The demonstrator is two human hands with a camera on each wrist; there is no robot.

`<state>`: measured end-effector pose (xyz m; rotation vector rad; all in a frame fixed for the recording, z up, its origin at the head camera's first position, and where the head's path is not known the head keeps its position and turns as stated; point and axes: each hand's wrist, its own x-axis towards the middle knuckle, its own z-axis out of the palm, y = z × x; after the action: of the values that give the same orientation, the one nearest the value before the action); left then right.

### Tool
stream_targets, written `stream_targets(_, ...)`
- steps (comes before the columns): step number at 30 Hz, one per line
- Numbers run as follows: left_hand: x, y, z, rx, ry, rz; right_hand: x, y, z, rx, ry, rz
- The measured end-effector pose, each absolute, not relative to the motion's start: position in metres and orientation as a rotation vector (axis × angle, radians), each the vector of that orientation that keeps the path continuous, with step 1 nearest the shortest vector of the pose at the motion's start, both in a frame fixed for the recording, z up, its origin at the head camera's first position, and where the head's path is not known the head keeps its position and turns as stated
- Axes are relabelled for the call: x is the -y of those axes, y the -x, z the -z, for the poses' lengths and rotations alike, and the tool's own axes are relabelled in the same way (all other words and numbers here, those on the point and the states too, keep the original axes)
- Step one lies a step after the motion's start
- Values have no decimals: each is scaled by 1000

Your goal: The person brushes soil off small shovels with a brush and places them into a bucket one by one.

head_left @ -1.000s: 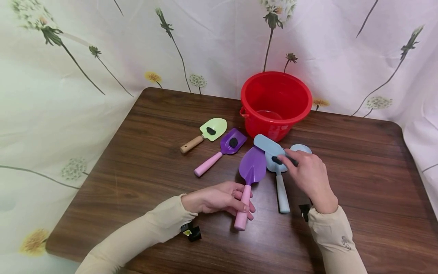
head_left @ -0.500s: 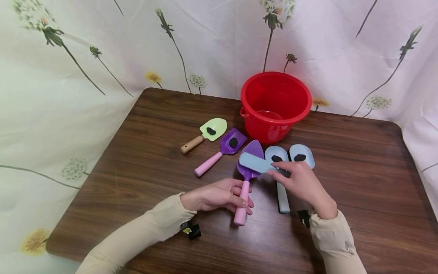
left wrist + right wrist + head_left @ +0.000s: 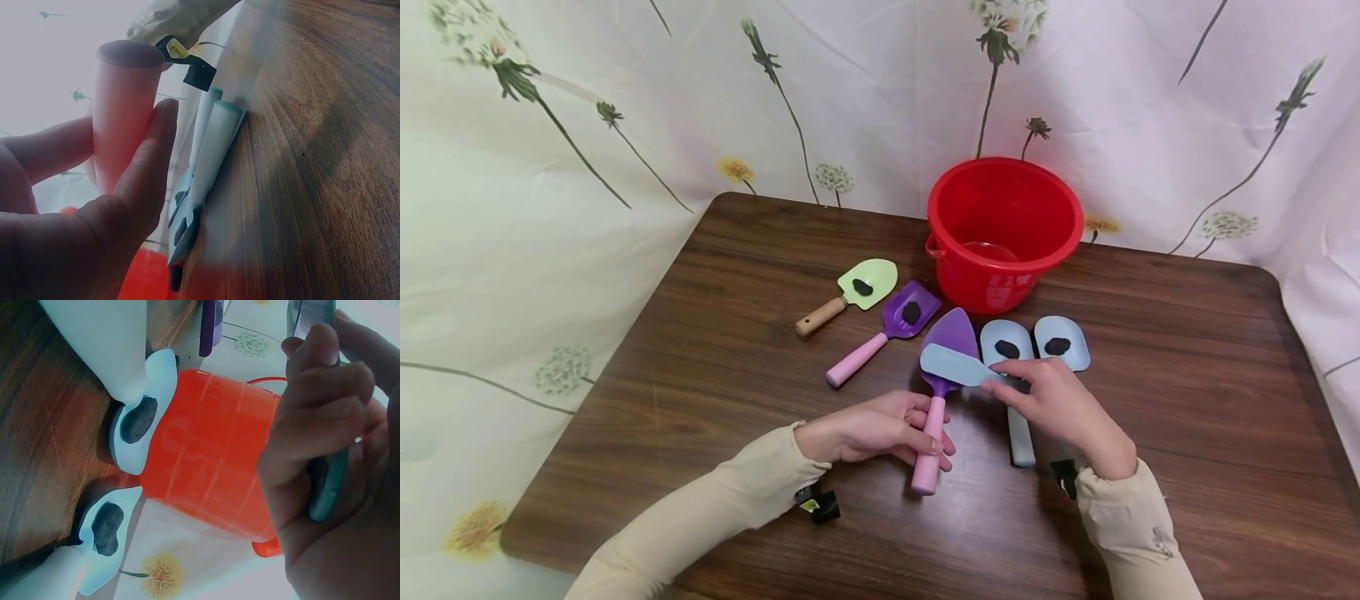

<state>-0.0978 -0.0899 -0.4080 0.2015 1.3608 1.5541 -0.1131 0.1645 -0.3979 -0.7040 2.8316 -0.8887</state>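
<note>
My left hand point(image 3: 880, 429) grips the pink handle of a purple garden trowel point(image 3: 955, 325), its blade toward the red bucket. Seen from the left wrist, the thumb and fingers wrap the pink handle point(image 3: 128, 112). Between its fingers my right hand point(image 3: 1067, 408) holds a light blue spatula point(image 3: 951, 365) with a dark teal handle point(image 3: 328, 484). The spatula's rounded blade lies across the purple trowel's blade in the head view, hiding its middle. Below the right hand are two light blue trowels point(image 3: 992, 333), point(image 3: 1067, 329), each bearing a dark lump; the hand covers part of them.
A red bucket point(image 3: 1000, 279) stands at the back of the wooden table point(image 3: 715, 350). Left of it lie a green trowel point(image 3: 880, 271) with a wooden handle and a purple square-ended trowel point(image 3: 928, 300) with a pink handle, each holding a dark lump. A flowered cloth point(image 3: 865, 100) hangs behind.
My right hand has brought the spatula left and toward me, from over the blue trowel onto the purple trowel's blade. The left hand's trowel has shifted slightly. In the last half second little moved.
</note>
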Motion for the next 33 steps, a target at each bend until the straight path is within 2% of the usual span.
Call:
stream_targets(24,90,92,408,-1337,-233,-1536,-172,120,400,-3253,461,865)
stream_targets(33,89,94,408,-1356,-227,-1532,-172,120,398,-3244,510,962)
